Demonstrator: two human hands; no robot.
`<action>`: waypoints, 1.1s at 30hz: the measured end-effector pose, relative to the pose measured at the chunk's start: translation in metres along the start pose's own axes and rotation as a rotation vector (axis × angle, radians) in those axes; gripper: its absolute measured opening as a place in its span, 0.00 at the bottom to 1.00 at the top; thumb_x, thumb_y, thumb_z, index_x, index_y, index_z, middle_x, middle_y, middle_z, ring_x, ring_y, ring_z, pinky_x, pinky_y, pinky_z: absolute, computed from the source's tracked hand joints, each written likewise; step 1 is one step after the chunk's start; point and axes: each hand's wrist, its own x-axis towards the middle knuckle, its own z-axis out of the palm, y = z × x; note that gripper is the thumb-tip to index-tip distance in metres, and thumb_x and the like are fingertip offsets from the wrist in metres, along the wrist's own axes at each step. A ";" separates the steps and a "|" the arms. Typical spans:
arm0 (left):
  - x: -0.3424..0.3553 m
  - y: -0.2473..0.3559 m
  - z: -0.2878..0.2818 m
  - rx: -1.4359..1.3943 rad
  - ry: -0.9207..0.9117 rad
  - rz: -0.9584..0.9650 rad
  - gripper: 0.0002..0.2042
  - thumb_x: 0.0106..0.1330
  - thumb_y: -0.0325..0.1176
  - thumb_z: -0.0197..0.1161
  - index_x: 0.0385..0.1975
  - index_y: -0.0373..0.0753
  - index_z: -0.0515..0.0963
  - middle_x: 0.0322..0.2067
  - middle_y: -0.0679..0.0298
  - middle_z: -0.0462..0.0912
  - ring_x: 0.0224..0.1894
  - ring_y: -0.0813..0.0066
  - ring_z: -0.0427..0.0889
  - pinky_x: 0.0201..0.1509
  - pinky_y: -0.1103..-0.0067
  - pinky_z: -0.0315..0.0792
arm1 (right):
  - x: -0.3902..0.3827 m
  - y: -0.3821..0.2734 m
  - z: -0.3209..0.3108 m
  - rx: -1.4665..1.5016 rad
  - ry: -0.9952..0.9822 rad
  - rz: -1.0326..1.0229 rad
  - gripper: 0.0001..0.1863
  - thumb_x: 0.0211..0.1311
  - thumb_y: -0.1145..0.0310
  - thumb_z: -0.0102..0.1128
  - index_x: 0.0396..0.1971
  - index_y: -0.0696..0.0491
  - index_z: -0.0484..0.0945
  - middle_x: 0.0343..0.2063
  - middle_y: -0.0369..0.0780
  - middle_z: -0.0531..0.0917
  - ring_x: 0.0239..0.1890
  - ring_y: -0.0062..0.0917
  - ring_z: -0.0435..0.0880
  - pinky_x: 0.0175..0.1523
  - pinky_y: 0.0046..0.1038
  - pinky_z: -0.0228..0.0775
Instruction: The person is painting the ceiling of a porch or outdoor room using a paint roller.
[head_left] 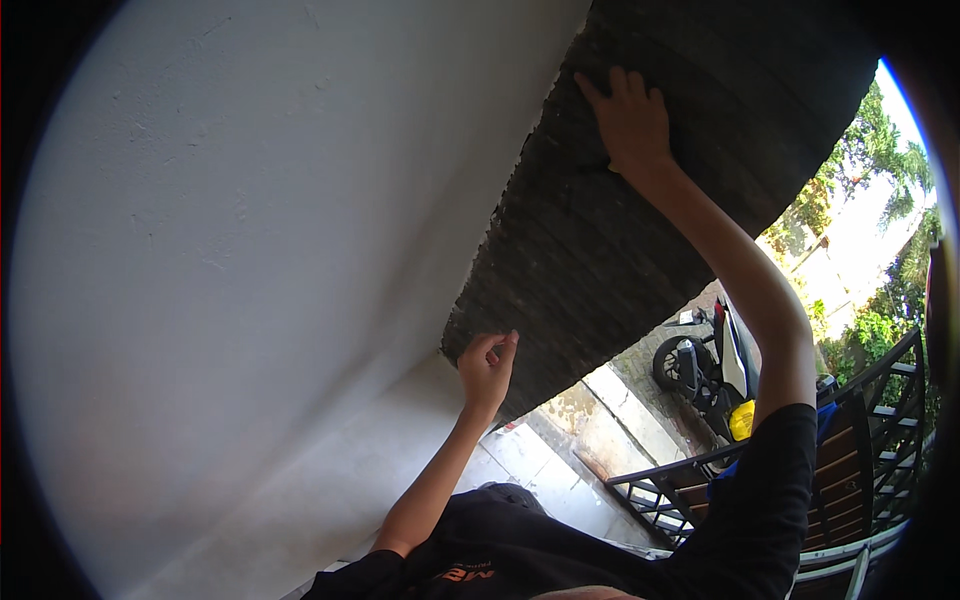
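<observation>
A dark, rough stone-like wall panel (620,240) slants across the upper middle, bordered on its left by a ragged edge against a pale wall. High on this panel lies my right hand (636,122), its fingers spread over the dark surface. A small yellow bit (613,168) shows at the edge of that hand; what it is cannot be made out. Lower down, near the panel's bottom left corner, my left hand (486,372) is closed, fingertips curled together in a pinch. Anything between those fingertips is too small or hidden to name.
The pale wall (250,220) fills the left side. Beyond the panel at right, a parked motorcycle (700,370) stands near a yellow rounded object (741,420). A dark metal gate with wooden slats (840,470) curves along the lower right, with light floor tiles (540,460) beside it.
</observation>
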 end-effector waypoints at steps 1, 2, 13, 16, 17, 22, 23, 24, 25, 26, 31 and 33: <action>-0.001 0.001 0.004 -0.020 -0.011 0.000 0.10 0.56 0.37 0.65 0.23 0.36 0.78 0.21 0.64 0.78 0.15 0.80 0.69 0.19 0.82 0.61 | 0.004 -0.001 0.001 -0.002 -0.008 0.003 0.23 0.54 0.67 0.53 0.52 0.35 0.72 0.37 0.37 0.69 0.42 0.28 0.67 0.42 0.30 0.61; -0.001 0.002 0.005 -0.038 -0.020 0.002 0.11 0.56 0.38 0.65 0.23 0.36 0.78 0.21 0.64 0.78 0.15 0.80 0.68 0.19 0.82 0.61 | 0.010 -0.004 0.002 -0.007 -0.019 -0.004 0.26 0.52 0.68 0.53 0.53 0.33 0.71 0.38 0.37 0.70 0.42 0.28 0.68 0.41 0.30 0.63; 0.000 0.003 0.011 -0.036 0.010 -0.021 0.11 0.57 0.38 0.64 0.23 0.36 0.79 0.21 0.64 0.78 0.15 0.80 0.68 0.19 0.82 0.61 | 0.005 0.000 0.002 0.016 -0.095 -0.039 0.27 0.54 0.68 0.53 0.56 0.33 0.69 0.39 0.37 0.69 0.43 0.29 0.67 0.42 0.30 0.60; -0.003 0.003 0.012 -0.049 -0.017 -0.027 0.11 0.57 0.38 0.64 0.23 0.36 0.79 0.21 0.64 0.78 0.15 0.80 0.68 0.20 0.82 0.62 | 0.015 -0.012 0.008 -0.043 0.006 -0.043 0.27 0.50 0.69 0.53 0.54 0.31 0.71 0.36 0.37 0.70 0.40 0.28 0.69 0.37 0.28 0.63; -0.003 0.003 0.010 -0.055 -0.025 -0.038 0.11 0.57 0.38 0.64 0.23 0.36 0.79 0.21 0.64 0.78 0.15 0.80 0.68 0.20 0.82 0.62 | 0.017 -0.015 0.005 -0.061 -0.033 -0.038 0.27 0.51 0.69 0.53 0.53 0.30 0.71 0.36 0.37 0.70 0.39 0.28 0.69 0.37 0.28 0.63; 0.000 -0.009 -0.006 -0.002 0.025 -0.081 0.11 0.57 0.38 0.64 0.23 0.36 0.78 0.21 0.65 0.78 0.15 0.81 0.66 0.19 0.82 0.61 | 0.008 -0.001 -0.007 0.001 -0.113 -0.019 0.26 0.52 0.68 0.52 0.53 0.30 0.71 0.35 0.37 0.71 0.39 0.29 0.70 0.38 0.29 0.64; 0.000 -0.008 -0.009 0.012 0.029 -0.089 0.11 0.57 0.38 0.64 0.23 0.36 0.78 0.21 0.65 0.78 0.14 0.81 0.66 0.19 0.82 0.60 | 0.004 0.000 -0.005 0.013 -0.081 -0.004 0.26 0.52 0.68 0.51 0.53 0.30 0.72 0.34 0.37 0.71 0.39 0.29 0.70 0.38 0.29 0.64; 0.001 -0.008 -0.010 0.008 0.024 -0.096 0.11 0.57 0.38 0.64 0.23 0.36 0.78 0.21 0.65 0.78 0.14 0.81 0.66 0.19 0.82 0.60 | 0.001 0.001 -0.002 0.025 -0.051 0.011 0.25 0.52 0.68 0.51 0.52 0.31 0.73 0.34 0.37 0.71 0.39 0.29 0.70 0.38 0.30 0.65; 0.004 -0.007 -0.009 -0.009 0.040 -0.088 0.11 0.57 0.38 0.64 0.23 0.36 0.78 0.21 0.66 0.78 0.15 0.82 0.65 0.19 0.82 0.60 | 0.004 0.000 0.002 0.022 -0.058 0.007 0.25 0.52 0.68 0.51 0.52 0.31 0.73 0.34 0.37 0.71 0.39 0.29 0.70 0.38 0.30 0.65; 0.007 -0.006 -0.011 -0.023 0.055 -0.081 0.11 0.57 0.38 0.64 0.23 0.36 0.78 0.21 0.66 0.78 0.15 0.82 0.65 0.19 0.82 0.59 | 0.011 -0.006 0.006 0.001 -0.012 0.025 0.24 0.52 0.69 0.51 0.51 0.31 0.74 0.34 0.37 0.71 0.39 0.29 0.71 0.38 0.30 0.65; 0.004 -0.008 -0.020 -0.029 0.051 -0.082 0.10 0.57 0.38 0.64 0.24 0.36 0.79 0.21 0.66 0.78 0.15 0.82 0.65 0.19 0.82 0.59 | 0.016 -0.008 0.003 -0.022 0.031 -0.020 0.24 0.51 0.69 0.51 0.50 0.30 0.74 0.33 0.36 0.71 0.38 0.27 0.71 0.38 0.29 0.66; 0.006 -0.009 -0.023 -0.031 0.069 -0.079 0.10 0.57 0.38 0.64 0.24 0.36 0.79 0.21 0.66 0.78 0.15 0.82 0.65 0.19 0.82 0.59 | 0.008 -0.001 -0.002 -0.024 -0.042 -0.048 0.25 0.52 0.68 0.55 0.53 0.34 0.72 0.35 0.38 0.70 0.41 0.30 0.69 0.41 0.30 0.62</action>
